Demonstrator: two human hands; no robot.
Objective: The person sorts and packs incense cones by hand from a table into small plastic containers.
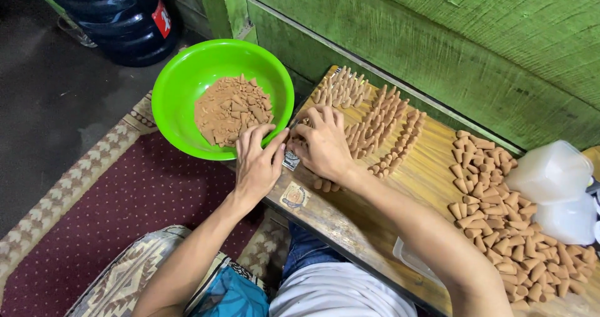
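while the person sits low at the wooden worktop (pixel 350 220), both hands meet at its near-left corner, just beside the green bowl (pixel 181 79). the left hand (pixel 257 162) rests at the bowl's right rim, fingers curled loosely; whether that grip holds anything i cannot tell. the right hand (pixel 323 143) lies knuckles-up and pressed down, its grip clenched over something small that stays hidden beneath the palm. crumbly brown paste (pixel 230 109) sits in the bowl, just left and far of the left hand, which is the nearer one to it. standing cones in rows (pixel 375 126) begin right at the right hand's fingertips and run away to the far right. a loose heap of cones (pixel 500 217) lies well apart, right.
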